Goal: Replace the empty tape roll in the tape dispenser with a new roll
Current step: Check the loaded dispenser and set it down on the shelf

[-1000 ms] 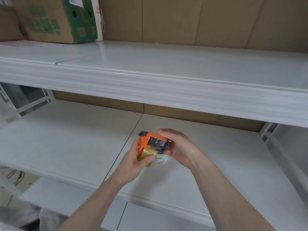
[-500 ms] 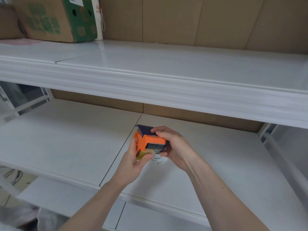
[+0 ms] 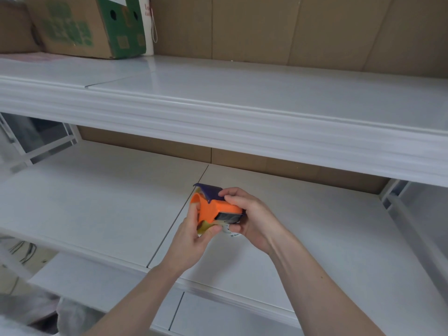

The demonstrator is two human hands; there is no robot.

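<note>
An orange tape dispenser (image 3: 210, 209) with a dark purple flap on top is held above the middle white shelf (image 3: 315, 229). My left hand (image 3: 194, 236) grips its left side, the thumb pressed on a yellowish tape roll (image 3: 204, 226) showing at its underside. My right hand (image 3: 252, 217) holds the dispenser's right end, fingertips on the purple flap. Part of a white roll with printed lettering (image 3: 231, 232) peeks out between my hands; most of it is hidden.
The upper white shelf (image 3: 242, 112) juts out above and in front of my hands. A brown and green cardboard box (image 3: 87, 25) stands on it at the far left. White frame bars (image 3: 412, 226) border the middle shelf on the right. A lower shelf (image 3: 230, 318) lies below.
The dispenser has been turned in my hands: its purple flap now points up and its orange side faces me. Both hands have kept their hold.
</note>
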